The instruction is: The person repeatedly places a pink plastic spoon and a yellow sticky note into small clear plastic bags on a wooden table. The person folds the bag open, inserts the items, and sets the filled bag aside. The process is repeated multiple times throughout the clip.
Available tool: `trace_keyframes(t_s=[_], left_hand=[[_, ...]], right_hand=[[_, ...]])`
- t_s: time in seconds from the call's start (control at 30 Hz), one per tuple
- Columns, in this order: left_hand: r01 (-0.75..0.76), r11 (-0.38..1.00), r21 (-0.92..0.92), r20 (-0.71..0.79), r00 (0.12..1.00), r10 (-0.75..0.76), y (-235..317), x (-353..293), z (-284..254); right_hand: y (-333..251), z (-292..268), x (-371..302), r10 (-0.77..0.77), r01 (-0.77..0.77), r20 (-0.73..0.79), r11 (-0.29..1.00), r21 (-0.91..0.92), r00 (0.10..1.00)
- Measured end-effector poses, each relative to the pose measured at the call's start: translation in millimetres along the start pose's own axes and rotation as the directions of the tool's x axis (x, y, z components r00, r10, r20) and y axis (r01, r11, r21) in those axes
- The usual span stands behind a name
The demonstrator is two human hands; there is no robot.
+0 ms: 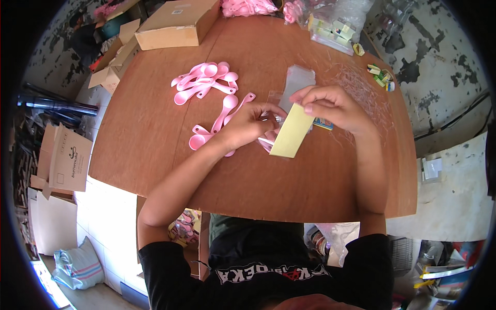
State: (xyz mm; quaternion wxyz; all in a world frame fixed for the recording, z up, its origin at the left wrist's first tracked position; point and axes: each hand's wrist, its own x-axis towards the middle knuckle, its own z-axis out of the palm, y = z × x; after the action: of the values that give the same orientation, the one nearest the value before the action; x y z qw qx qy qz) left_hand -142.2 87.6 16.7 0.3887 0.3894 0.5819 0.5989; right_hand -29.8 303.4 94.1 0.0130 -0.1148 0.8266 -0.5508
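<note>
My right hand [330, 106] pinches the upper end of a plain yellow card [292, 132], which tilts down toward the table's near edge. Beside the card, the curled fingers of my left hand [253, 123] hold what looks like a clear plastic bag, with something pink [265, 143] showing at its lower end. The card hides most of the bag. Loose pink measuring spoons [200, 140] lie just left of my left hand, partly under the wrist. Beyond my hands lies a stack of clear plastic bags [299, 78]. A small blue and yellow printed card [323, 123] shows under my right hand.
A heap of pink spoons [204, 82] lies farther back on the brown table [155, 124]. Thin plastic strips [356, 93] are scattered at right, near small yellow-green pieces [381, 77]. A cardboard box [178, 23], pink bagged goods [248, 7] and a clear container of cards [333, 33] line the far edge.
</note>
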Motion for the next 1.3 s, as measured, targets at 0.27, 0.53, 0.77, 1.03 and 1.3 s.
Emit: trace_keyframes(t_s=[0.27,0.53,0.77,1.03,1.3], left_hand=[[-0.177,0.984,-0.016,-0.136,0.975,0.173,-10,5,4],[-0.044,0.999,-0.026,-0.171,0.984,0.039,0,2,4],[-0.125,0.991,0.052,-0.221,0.966,0.133,-1,3,4],[-0.163,0.984,0.072,-0.225,0.959,0.175,-2,4,4],[-0.181,0.978,0.106,-0.204,0.958,0.200,-2,2,2]], right_hand=[[4,16,6,0.080,-0.087,-0.141,0.995,-0.047,0.987],[-5,18,6,-0.166,0.128,-0.717,0.986,-0.108,0.677],[-2,23,8,-0.264,0.105,-0.760,0.962,-0.252,0.594],[3,16,6,-0.310,0.078,-0.672,0.933,-0.352,0.673],[0,12,5,-0.324,0.101,-0.714,0.936,-0.337,0.620]])
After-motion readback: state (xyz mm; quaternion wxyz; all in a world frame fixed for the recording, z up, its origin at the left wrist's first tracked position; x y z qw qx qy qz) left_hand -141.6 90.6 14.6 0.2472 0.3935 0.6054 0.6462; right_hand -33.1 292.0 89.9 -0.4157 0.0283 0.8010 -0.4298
